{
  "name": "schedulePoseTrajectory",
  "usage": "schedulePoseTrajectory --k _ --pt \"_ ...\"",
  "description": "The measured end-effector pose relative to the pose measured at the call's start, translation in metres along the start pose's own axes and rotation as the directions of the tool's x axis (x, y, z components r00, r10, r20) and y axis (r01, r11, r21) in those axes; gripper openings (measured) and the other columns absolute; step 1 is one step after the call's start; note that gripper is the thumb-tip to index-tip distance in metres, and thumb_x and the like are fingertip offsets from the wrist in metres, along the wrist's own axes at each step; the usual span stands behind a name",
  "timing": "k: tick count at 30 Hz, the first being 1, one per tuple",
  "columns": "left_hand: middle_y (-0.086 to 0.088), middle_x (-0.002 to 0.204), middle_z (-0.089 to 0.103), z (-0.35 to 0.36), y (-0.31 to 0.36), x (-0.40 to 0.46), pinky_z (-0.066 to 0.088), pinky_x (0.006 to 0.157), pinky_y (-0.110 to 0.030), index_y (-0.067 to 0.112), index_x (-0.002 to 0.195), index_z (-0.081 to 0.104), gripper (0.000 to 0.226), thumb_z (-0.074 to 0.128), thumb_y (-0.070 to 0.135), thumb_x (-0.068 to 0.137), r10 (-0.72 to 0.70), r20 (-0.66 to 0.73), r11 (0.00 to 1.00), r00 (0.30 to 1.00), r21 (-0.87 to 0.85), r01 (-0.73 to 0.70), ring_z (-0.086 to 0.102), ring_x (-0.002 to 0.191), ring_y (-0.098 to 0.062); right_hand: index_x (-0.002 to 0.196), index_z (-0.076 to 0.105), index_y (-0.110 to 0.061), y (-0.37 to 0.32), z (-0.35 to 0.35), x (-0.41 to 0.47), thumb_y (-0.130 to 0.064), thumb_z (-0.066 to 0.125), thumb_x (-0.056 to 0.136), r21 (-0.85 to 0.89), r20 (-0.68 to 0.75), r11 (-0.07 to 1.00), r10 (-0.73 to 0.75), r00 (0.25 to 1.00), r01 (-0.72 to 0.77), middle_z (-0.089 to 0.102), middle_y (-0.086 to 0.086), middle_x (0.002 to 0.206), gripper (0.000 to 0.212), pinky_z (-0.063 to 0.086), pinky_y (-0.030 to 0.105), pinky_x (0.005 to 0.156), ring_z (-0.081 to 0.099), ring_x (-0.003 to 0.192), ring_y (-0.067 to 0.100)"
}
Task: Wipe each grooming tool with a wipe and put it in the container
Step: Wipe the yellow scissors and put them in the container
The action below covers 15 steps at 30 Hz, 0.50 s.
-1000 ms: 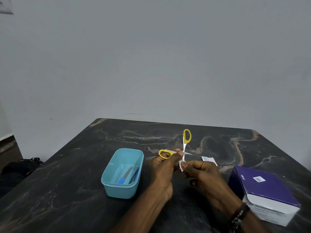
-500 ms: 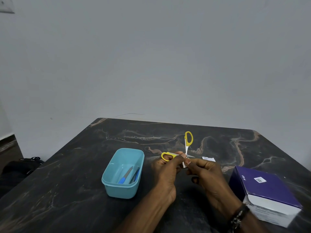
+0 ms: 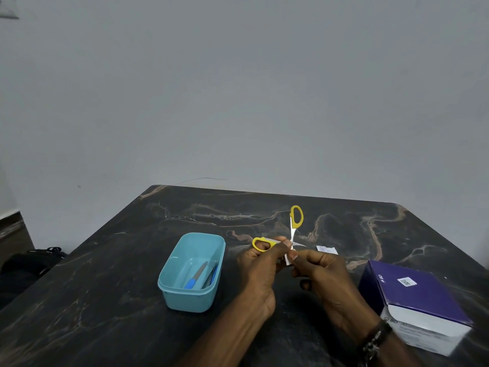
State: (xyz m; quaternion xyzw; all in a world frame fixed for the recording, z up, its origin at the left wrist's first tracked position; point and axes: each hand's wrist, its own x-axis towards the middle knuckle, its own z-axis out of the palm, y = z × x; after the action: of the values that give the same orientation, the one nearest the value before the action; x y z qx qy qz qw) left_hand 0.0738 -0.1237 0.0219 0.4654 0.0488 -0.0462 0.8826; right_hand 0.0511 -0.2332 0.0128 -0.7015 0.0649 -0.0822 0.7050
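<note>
Scissors (image 3: 292, 235), yellow-handled, spread wide and held up off the dark marbled table (image 3: 111, 292), above its middle. Left hand (image 3: 260, 266) clamped near the pivot, thumb and fingertips curled on the blade shank, one yellow loop jutting out to the left of that pinch, the other loop standing straight up beyond it. Right hand (image 3: 321, 272) just right of the pivot, fingers curled, thumb and forefinger pinching a small white wipe (image 3: 288, 258) against the lower blade; knuckles of both hands nearly touching. Forearms angled in from the lower edge of the view, converging at the grip; dark beaded bracelet (image 3: 374, 340) on the right wrist. Left of the grip, apart from the left hand by a strip of bare tabletop: light blue container (image 3: 169, 290), open-topped, holding a blue-handled tool (image 3: 196, 276) and a second slim tool, its kind unclear, leaning along the right wall. Right of the grip and slightly beyond: small white packet (image 3: 326, 249) flat on the table. Right and nearer the body: purple-and-white box (image 3: 420, 300), close under the right forearm, reaching almost to the table's right edge. Beyond the upright loop, open tabletop running to the far edge against a plain grey wall (image 3: 238, 88). Dark bag (image 3: 31, 260) on the floor past the table's left edge.
</note>
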Motion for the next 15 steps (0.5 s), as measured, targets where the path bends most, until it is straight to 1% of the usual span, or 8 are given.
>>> schedulePoseTrajectory --k 2,4,6,8,10,11,13,15 --pt "-0.005 0.061 0.067 -0.003 0.004 0.004 0.049 0.055 -0.027 0.013 0.066 0.072 0.020 0.071 -0.004 0.077 0.007 -0.017 1.000 1.000 -0.020 -0.007 0.060 0.056 -0.016 0.078 0.077 -0.005 0.002 0.002 0.000 -0.019 0.068 0.085 -0.042 0.064 0.999 0.035 0.997 -0.032 0.070 0.011 0.071 0.018 0.035 0.020 0.049 0.055 0.060 0.010" --pt "-0.005 0.060 0.066 -0.005 0.007 0.007 0.046 0.053 -0.027 0.014 0.064 0.072 0.021 0.072 -0.003 0.077 0.009 -0.031 0.999 0.999 -0.049 -0.011 0.056 0.056 -0.017 0.077 0.076 -0.002 0.005 0.001 0.000 -0.018 0.068 0.085 -0.066 0.071 0.996 0.064 0.995 -0.060 0.072 0.018 0.076 0.019 0.035 0.021 0.048 0.056 0.063 0.018" --pt "-0.003 0.061 0.068 -0.006 0.009 0.009 0.046 0.052 -0.024 0.014 0.066 0.072 0.019 0.072 -0.002 0.077 0.019 -0.049 0.998 0.999 -0.056 -0.022 0.057 0.058 -0.015 0.079 0.075 -0.001 0.005 -0.004 0.003 -0.019 0.069 0.085 -0.051 0.024 0.996 0.078 0.997 -0.077 0.071 0.020 0.078 0.020 0.037 0.024 0.051 0.057 0.067 0.022" --pt "-0.002 0.064 0.069 -0.007 0.009 0.010 0.047 0.055 -0.024 0.014 0.069 0.072 0.017 0.073 -0.001 0.077 0.028 -0.049 0.998 0.998 -0.047 -0.030 0.058 0.061 -0.015 0.078 0.075 -0.002 0.004 -0.010 0.008 -0.023 0.070 0.084 0.005 -0.073 0.998 0.065 0.995 -0.065 0.068 0.015 0.074 0.022 0.036 0.026 0.053 0.055 0.066 0.020" --pt "-0.001 0.065 0.070 -0.007 0.007 0.008 0.048 0.056 -0.024 0.013 0.071 0.071 0.015 0.073 0.000 0.079 0.030 -0.020 0.999 0.999 -0.027 -0.031 0.059 0.063 -0.015 0.078 0.075 -0.006 0.002 -0.015 0.013 -0.023 0.069 0.085 0.070 -0.179 0.998 0.015 0.984 -0.003 0.068 0.013 0.076 0.019 0.037 0.026 0.053 0.054 0.065 0.016" --pt "-0.001 0.066 0.070 -0.006 0.006 0.007 0.049 0.057 -0.025 0.014 0.073 0.071 0.015 0.072 0.000 0.079 0.029 0.001 1.000 1.000 -0.008 -0.029 0.060 0.064 -0.015 0.081 0.076 -0.007 0.002 -0.017 0.015 -0.022 0.068 0.086 0.098 -0.215 0.995 -0.011 0.976 0.033 0.069 0.016 0.079 0.018 0.039 0.028 0.056 0.055 0.068 0.017" --pt "-0.001 0.069 0.072 -0.005 0.003 0.005 0.051 0.060 -0.027 0.013 0.077 0.072 0.012 0.072 0.001 0.080 0.019 0.047 0.999 0.999 0.050 -0.022 0.063 0.067 -0.016 0.089 0.076 -0.008 0.000 -0.019 0.014 -0.022 0.065 0.089 0.131 -0.246 0.988 -0.046 0.968 0.081 0.069 0.023 0.086 0.018 0.043 0.034 0.064 0.058 0.075 0.022" --pt "-0.004 0.074 0.074 -0.004 0.000 0.003 0.054 0.064 -0.030 0.013 0.079 0.073 0.010 0.074 0.003 0.079 0.015 0.069 0.994 0.998 0.108 -0.022 0.066 0.073 -0.018 0.098 0.075 -0.009 -0.002 -0.017 0.012 -0.022 0.062 0.090 0.135 -0.245 0.985 -0.073 0.967 0.108 0.070 0.018 0.090 0.020 0.045 0.034 0.065 0.059 0.077 0.020"
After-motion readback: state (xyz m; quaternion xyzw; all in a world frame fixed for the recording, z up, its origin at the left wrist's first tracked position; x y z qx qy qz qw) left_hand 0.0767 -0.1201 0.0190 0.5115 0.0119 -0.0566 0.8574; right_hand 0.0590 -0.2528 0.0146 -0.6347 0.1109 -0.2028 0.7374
